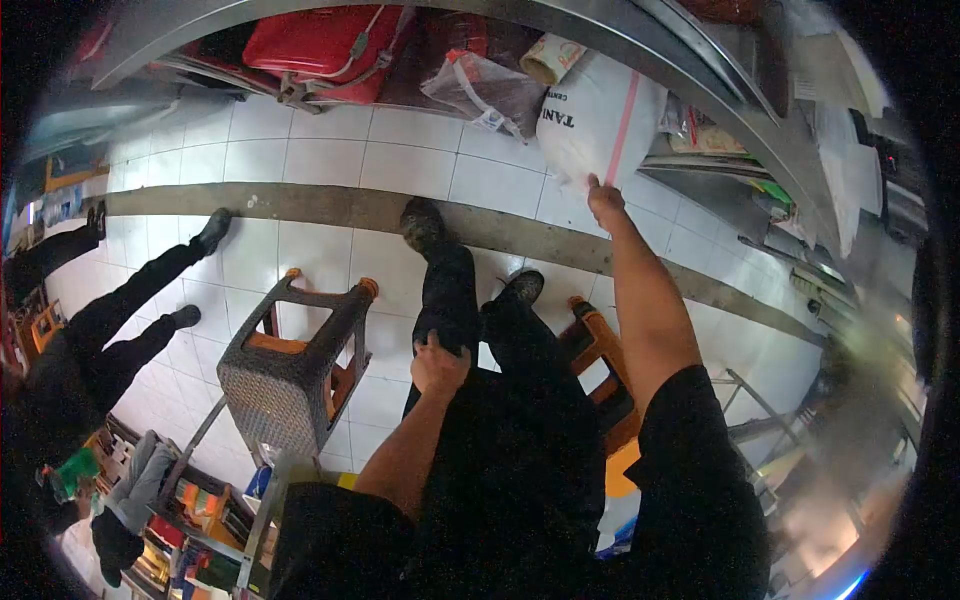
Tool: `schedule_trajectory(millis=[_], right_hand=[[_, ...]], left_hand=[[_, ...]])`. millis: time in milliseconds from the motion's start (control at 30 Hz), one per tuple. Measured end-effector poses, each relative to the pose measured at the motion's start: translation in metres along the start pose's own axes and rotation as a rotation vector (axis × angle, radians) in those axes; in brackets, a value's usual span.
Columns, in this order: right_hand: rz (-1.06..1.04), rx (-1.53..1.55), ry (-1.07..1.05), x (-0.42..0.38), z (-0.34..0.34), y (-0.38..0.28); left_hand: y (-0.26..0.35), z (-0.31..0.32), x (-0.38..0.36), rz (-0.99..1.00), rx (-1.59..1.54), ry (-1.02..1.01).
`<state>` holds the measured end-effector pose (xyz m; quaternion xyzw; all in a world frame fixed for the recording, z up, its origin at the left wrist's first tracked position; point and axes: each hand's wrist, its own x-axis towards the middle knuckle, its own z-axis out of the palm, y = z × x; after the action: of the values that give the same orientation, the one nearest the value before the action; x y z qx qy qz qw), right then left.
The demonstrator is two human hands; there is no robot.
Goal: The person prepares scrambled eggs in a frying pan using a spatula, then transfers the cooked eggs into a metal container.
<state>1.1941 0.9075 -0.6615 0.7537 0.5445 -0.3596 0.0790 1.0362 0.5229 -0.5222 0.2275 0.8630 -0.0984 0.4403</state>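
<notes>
My right hand reaches forward with the arm stretched out, its fingers closed on the near end of a white sack. The sack has black lettering and a pink stripe, and it sits under the edge of a metal counter. A paper-wrapped roll lies against its upper left side. My left hand rests on my bent knee, holding nothing, with its fingers laid over the dark trouser leg.
A brown woven-pattern plastic stool stands to my left, and another stool is by my right leg. Under the counter are a red container and a clear plastic bag. Another person's legs show at left.
</notes>
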Motion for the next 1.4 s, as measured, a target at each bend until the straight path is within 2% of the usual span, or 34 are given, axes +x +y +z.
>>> schedule_trajectory(millis=[133,200,233,267,333,433,467,500,533,600,700,800,867,900,967,1000,1067,1133,1167,1233,1267,1300,1333,1367,1400], right_hand=[[0.012,-0.051,0.053,-0.023,0.006,0.015],[0.122,-0.094,-0.086,-0.053,-0.007,0.001],[0.066,-0.060,-0.109,-0.049,0.002,0.015],[0.048,-0.048,-0.130,-0.042,0.013,0.027],[0.030,-0.052,-0.132,-0.024,0.034,0.055],[0.085,-0.017,-0.113,-0.009,0.049,0.068],[0.167,0.057,-0.160,-0.038,0.042,0.039],[0.187,0.101,-0.188,-0.046,0.043,0.032],[0.160,0.195,-0.217,-0.059,0.041,0.016],[0.263,0.162,-0.213,-0.059,0.046,0.009],[0.320,0.218,-0.217,-0.057,0.046,0.010],[0.394,0.189,-0.262,-0.047,0.050,0.022],[0.319,0.259,-0.281,-0.050,0.053,0.026],[0.271,0.252,-0.259,-0.053,0.052,0.024],[0.222,0.255,-0.232,-0.056,0.049,0.018],[0.285,0.198,-0.242,-0.055,0.048,0.017],[0.360,0.149,-0.259,-0.050,0.052,0.022],[0.287,0.206,-0.236,-0.043,0.061,0.034],[0.265,0.230,-0.227,-0.042,0.064,0.037],[0.257,0.264,-0.213,-0.043,0.066,0.039],[0.253,0.276,-0.209,-0.041,0.066,0.042],[0.182,0.101,-0.249,-0.028,0.070,0.060],[0.144,0.011,-0.272,-0.024,0.074,0.068],[0.105,-0.078,-0.292,-0.019,0.078,0.076],[0.106,0.054,-0.211,-0.018,0.083,0.076]], left_hand=[[-0.022,-0.012,0.010,-0.071,0.001,-0.068],[-0.026,-0.016,0.022,-0.039,-0.009,-0.070],[-0.028,-0.012,0.036,0.050,0.011,-0.124],[-0.026,-0.006,0.051,0.032,-0.009,-0.133],[-0.009,0.002,0.089,0.392,0.031,0.394],[0.070,-0.016,0.163,0.360,-0.587,0.234],[0.106,-0.015,0.191,0.317,-0.776,0.221],[0.145,-0.031,0.215,0.428,-0.985,0.232],[0.181,-0.053,0.226,0.411,-1.372,0.078],[0.249,-0.088,0.253,0.507,-1.453,0.304],[0.314,-0.154,0.268,0.502,-1.569,0.248],[0.377,-0.146,0.303,0.435,-1.668,0.299],[0.411,-0.116,0.334,0.386,-1.738,0.351],[0.410,-0.113,0.335,0.387,-1.753,0.369],[0.402,-0.107,0.338,0.538,-1.531,0.458],[0.381,-0.124,0.320,0.538,-1.646,0.185],[0.345,-0.134,0.295,0.524,-1.727,-0.102],[0.320,-0.134,0.280,0.561,-2.265,-0.535],[0.310,-0.150,0.272,0.561,-2.250,-0.546],[0.298,-0.199,0.253,0.456,-2.354,-0.477],[0.299,-0.223,0.250,0.511,-2.370,-0.384],[0.302,-0.243,0.258,0.568,-2.385,-0.289],[0.314,-0.241,0.303,0.857,-1.996,0.135],[0.321,-0.246,0.331,0.979,-1.761,0.320],[0.328,-0.250,0.359,1.068,-1.539,0.522]])
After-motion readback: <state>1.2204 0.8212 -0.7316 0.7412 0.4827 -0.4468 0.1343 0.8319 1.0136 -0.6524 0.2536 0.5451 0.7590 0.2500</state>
